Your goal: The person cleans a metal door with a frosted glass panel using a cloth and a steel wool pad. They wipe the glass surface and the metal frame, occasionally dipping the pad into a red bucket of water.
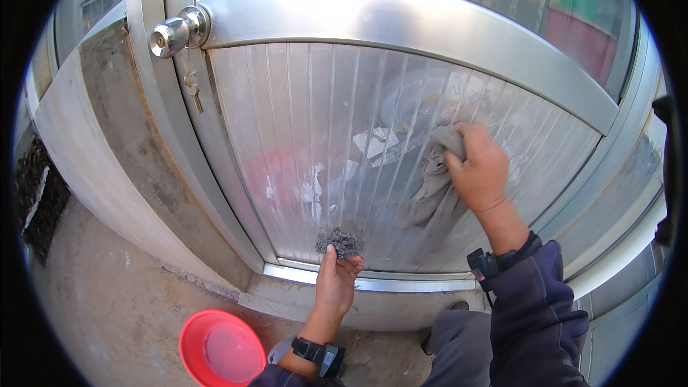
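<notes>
My right hand [478, 164] grips a bunched grey cloth [438, 177] against the ribbed lower panel of a metal door [301, 97], right of its middle. Folds of the cloth hang below the fingers. Low down near the door's bottom edge, my left hand [337, 279] holds a grey scouring pad of tangled fibres [339, 242] between thumb and fingers. White paper remnants [375, 142] stick to the panel between the two hands, with more patches lower left. The panel looks streaked and shiny.
A red plastic basin [223, 346] with liquid stands on the concrete ground at lower left. Keys [192, 86] hang from the round door knob [172, 36] at upper left. A raised sill [376, 306] runs below the door. My leg [459, 349] is at lower right.
</notes>
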Demonstrator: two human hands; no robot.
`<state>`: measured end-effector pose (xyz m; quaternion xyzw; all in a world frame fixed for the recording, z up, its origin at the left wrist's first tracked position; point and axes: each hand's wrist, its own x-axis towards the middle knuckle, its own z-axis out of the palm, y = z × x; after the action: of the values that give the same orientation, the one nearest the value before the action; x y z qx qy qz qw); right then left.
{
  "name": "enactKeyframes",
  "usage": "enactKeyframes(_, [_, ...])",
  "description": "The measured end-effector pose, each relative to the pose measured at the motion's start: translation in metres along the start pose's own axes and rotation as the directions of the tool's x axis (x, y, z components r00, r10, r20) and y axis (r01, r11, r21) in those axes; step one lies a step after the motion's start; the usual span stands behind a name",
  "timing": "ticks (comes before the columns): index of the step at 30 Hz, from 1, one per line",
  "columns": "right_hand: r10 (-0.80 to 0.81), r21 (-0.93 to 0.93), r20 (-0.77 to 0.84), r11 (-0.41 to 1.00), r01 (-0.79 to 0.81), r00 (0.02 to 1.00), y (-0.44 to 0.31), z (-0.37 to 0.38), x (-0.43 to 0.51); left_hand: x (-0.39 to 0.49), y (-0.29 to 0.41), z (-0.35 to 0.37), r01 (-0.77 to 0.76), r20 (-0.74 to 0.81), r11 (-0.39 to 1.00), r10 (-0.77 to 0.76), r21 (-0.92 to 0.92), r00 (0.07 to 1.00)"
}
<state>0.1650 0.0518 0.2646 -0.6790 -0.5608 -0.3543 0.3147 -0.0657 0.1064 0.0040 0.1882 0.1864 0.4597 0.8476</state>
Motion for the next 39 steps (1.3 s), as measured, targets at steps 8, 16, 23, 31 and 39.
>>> enactKeyframes(8, [0.056,0.003,-0.357,0.998,-0.059,0.932,0.026,-0.014,0.021,-0.007,0.008,-0.007,-0.060,0.011,0.997,0.060,0.043,0.998])
enactKeyframes(16, [0.043,-0.044,-0.288,0.997,-0.058,0.957,0.045,-0.034,0.028,-0.003,0.001,-0.003,-0.053,-0.022,0.995,0.055,0.083,0.998])
enactKeyframes(23, [-0.036,-0.112,-0.149,0.994,0.019,0.988,0.045,-0.032,0.004,0.001,0.000,0.001,-0.037,-0.018,0.997,0.039,0.070,0.999])
enactKeyframes(31, [0.070,-0.087,0.056,0.994,-0.065,0.996,0.054,-0.056,0.016,-0.001,-0.003,0.000,-0.073,0.003,0.991,0.073,0.114,0.997])
enactKeyframes(39, [0.100,-0.266,0.175,0.963,-0.051,0.979,0.046,-0.054,0.004,0.003,-0.009,-0.006,-0.072,-0.019,0.989,0.075,0.131,0.997])
